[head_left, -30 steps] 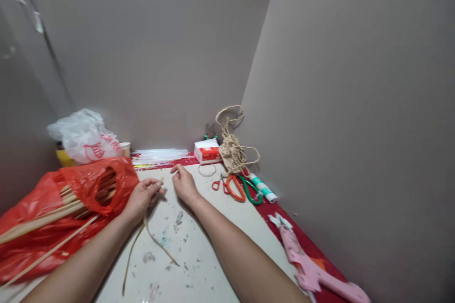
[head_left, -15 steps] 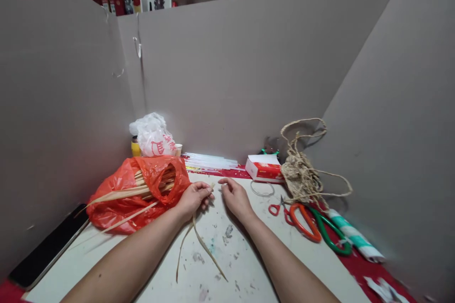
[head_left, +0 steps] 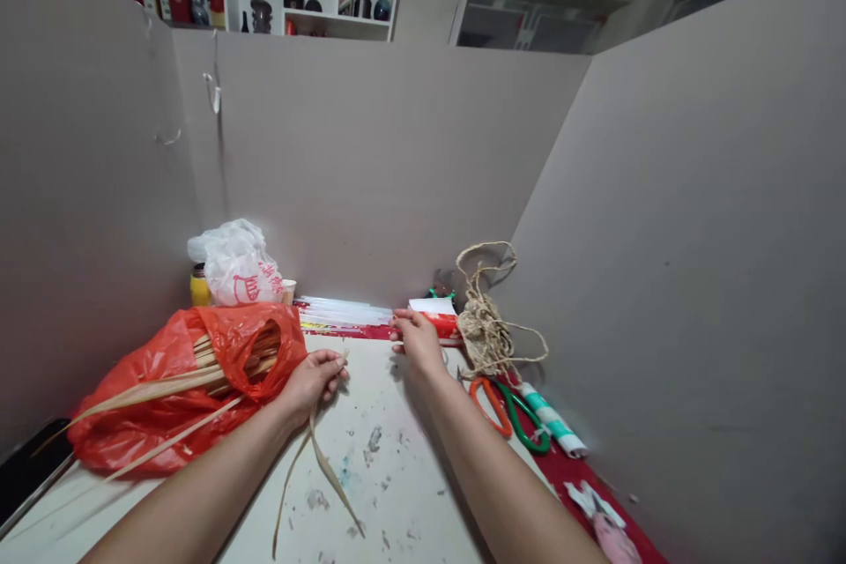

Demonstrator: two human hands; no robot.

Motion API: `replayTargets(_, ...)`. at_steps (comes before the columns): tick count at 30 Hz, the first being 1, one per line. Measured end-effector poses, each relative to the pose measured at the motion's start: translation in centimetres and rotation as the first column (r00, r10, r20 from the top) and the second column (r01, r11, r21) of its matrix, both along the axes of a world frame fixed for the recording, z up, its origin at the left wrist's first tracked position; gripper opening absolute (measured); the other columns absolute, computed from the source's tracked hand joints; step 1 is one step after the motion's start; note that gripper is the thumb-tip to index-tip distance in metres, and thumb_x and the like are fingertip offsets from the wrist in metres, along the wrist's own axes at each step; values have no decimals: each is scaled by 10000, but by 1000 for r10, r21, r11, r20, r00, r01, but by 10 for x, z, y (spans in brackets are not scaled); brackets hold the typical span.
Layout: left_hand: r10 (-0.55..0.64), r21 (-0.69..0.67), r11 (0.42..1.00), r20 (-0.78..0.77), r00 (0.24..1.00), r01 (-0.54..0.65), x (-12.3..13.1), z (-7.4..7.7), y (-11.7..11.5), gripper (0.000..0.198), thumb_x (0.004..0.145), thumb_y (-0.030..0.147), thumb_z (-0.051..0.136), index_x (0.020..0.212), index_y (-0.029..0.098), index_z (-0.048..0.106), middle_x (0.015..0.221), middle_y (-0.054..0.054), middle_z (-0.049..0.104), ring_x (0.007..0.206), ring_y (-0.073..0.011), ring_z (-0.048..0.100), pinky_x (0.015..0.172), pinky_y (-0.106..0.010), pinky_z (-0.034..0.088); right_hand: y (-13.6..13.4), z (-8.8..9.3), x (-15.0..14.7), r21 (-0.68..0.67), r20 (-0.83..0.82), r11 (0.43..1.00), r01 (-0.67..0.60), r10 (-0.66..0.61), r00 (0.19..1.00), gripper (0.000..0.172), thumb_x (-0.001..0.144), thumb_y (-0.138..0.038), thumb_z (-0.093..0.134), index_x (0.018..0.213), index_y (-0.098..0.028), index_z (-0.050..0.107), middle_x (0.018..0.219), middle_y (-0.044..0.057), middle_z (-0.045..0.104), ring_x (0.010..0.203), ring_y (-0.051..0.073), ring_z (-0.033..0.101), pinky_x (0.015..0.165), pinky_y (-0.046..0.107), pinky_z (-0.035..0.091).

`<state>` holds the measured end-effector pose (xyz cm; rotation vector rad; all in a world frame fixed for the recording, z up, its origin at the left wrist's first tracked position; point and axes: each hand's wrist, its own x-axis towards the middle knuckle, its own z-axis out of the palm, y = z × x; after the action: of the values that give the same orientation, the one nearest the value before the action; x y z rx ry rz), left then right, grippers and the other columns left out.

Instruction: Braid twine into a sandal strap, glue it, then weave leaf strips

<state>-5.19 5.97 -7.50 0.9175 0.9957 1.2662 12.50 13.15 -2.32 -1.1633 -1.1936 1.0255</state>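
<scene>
My left hand [head_left: 317,379] is closed in a pinch on dried leaf strips [head_left: 322,456], whose two long tails hang down onto the white board [head_left: 383,493]. A small pale end of them pokes out at the fingertips. My right hand [head_left: 418,342] is raised at the far edge of the board, fingers slightly bent and apart, with nothing plainly in it. It is nearest to the clear glue sticks [head_left: 344,311] and the red and white box [head_left: 441,323], part of which it covers. Beside my left hand lies a red plastic bag [head_left: 152,361] with more dried strips [head_left: 215,355] sticking out.
Coiled straw rope [head_left: 486,330] sits at the right back. In front of it lie orange-handled scissors [head_left: 490,410], a green-handled tool [head_left: 529,423] and a green-striped roll [head_left: 555,423]. A white plastic bag [head_left: 241,264] stands at the left back. Grey partitions [head_left: 330,150] enclose the table.
My right hand has moved forward, away from my left, toward the glue sticks and box. My left hand keeps its pinch on the strips. The view has turned to the right.
</scene>
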Motion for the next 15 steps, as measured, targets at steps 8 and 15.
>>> replayTargets(8, -43, -23, 999, 17, 999, 43, -3, 2, 3, 340, 623, 358, 775, 751, 143, 545, 612, 11, 616, 358, 4, 270, 361, -152, 136, -7, 72, 43, 60, 224, 996, -73, 58, 973, 155, 724, -208, 521, 865, -176, 576, 673, -6, 607, 469, 82, 510, 401, 169, 393)
replayTargets(15, -56, -24, 998, 19, 998, 57, -4, 1, 5, 316, 647, 345, 773, 756, 138, 560, 623, 9, 614, 372, -4, 323, 355, -134, 190, -20, 74, 101, 84, 547, 994, -68, 11, 837, 84, 701, -230, 552, 725, -172, 608, 578, -20, 584, 468, 99, 502, 420, 185, 358)
